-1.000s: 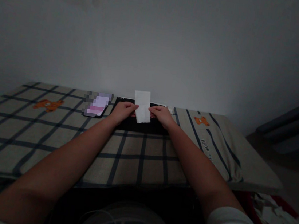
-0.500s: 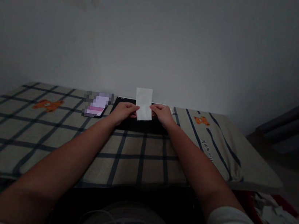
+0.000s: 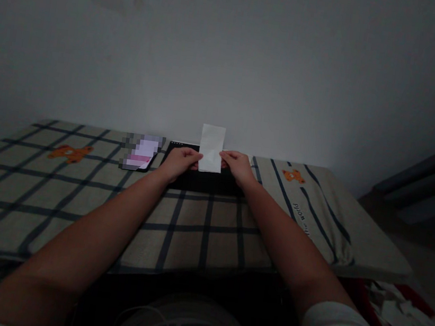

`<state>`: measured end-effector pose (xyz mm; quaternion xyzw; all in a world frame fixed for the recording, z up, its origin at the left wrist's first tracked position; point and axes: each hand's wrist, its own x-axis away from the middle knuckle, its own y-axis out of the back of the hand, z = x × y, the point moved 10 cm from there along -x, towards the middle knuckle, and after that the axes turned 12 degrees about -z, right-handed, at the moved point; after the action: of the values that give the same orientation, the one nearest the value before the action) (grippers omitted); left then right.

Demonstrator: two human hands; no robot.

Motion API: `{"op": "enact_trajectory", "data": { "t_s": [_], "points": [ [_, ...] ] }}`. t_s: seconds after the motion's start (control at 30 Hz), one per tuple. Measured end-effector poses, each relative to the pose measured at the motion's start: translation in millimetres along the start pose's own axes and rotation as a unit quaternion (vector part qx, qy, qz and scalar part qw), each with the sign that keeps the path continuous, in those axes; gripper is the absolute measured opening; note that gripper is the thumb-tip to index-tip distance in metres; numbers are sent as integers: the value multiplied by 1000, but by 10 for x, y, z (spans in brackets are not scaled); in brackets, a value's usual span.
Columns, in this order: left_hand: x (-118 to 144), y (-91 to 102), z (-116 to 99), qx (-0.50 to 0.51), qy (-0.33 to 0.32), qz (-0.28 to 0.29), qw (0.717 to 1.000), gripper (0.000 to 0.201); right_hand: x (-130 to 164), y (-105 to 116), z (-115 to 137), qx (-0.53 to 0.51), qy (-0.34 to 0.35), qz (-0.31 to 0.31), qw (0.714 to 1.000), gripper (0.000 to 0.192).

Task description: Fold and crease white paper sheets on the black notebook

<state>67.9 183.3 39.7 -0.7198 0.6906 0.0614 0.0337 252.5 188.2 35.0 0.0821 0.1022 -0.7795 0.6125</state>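
A small white sheet of paper (image 3: 212, 143), creased across its lower part, is held upright between my two hands. My left hand (image 3: 181, 163) pinches its left edge between thumb and fingers. On the opposite edge, my right hand (image 3: 238, 166) grips it in the same kind of pinch. Behind and below the paper lies a flat black board or pad (image 3: 207, 183) with a row of small light marks at its top left corner. Its middle is partly hidden by the hands and the paper.
A phone (image 3: 142, 153) with a blurred lit screen lies left of the black pad. Checked cloth with bear prints covers the table (image 3: 203, 236), which stands against a grey wall (image 3: 232, 52). At the lower right, a red bin (image 3: 363, 305) holds crumpled white paper.
The paper has shifted slightly up and to the right between my fingers and now stands straighter. Both hands have stayed nearly in place.
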Motion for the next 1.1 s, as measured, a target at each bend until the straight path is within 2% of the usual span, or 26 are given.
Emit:
{"op": "enact_trajectory", "data": {
  "t_s": [0.13,0.27,0.53,0.83,1.0,1.1],
  "points": [
    [15,57,-114,-49,-41,-34,997,16,20,-54,-34,-8,-16,33,999,22],
    [3,91,-122,-34,-48,-48,997,18,21,-86,-54,21,-11,55,998,21],
    [8,-65,87,35,34,34,998,24,-10,12,-9,40,11,15,999,20],
    [-6,-4,36,1,8,-6,1000,14,-24,4,-53,50,3,18,999,21],
    [26,-117,130,45,57,46,996,15,-20,26,-75,26,-8,13,1000,20],
    [18,-129,157,22,60,51,997,13,-13,33,-75,25,-13,10,1000,19]
  ]
}}
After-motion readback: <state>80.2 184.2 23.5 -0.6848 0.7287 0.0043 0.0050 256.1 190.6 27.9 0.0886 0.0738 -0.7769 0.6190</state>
